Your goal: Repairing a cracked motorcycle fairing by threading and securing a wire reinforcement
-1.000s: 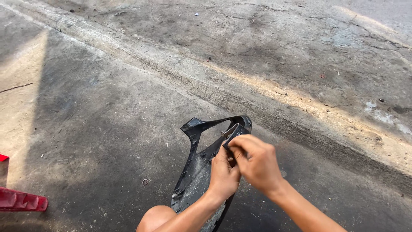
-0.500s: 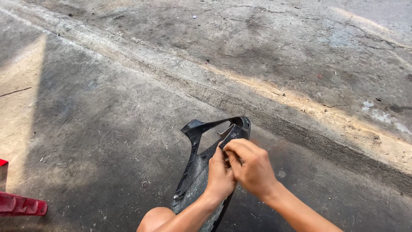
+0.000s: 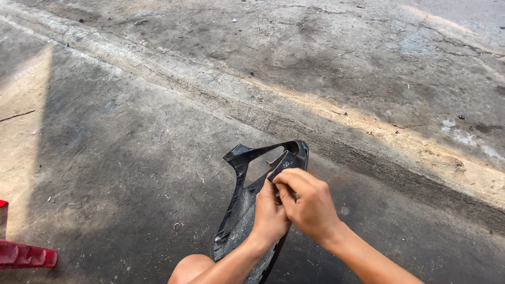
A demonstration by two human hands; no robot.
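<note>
A black plastic panel, long and curved with an open window near its top, stands tilted on the concrete in front of me. My left hand grips its right edge from behind, just below the window. My right hand is closed over the same spot, fingers pinched on something small at the panel's edge; what it pinches is hidden by the fingers. My knee shows at the bottom, next to the panel's lower end.
Rough grey concrete floor with a raised, sunlit ridge running diagonally behind the panel. A red plastic part lies at the bottom left. A small ring lies on the ground left of the panel.
Both hands stay on the panel's edge. My right hand has shifted slightly lower and its fingers have curled tighter; the panel barely moved.
</note>
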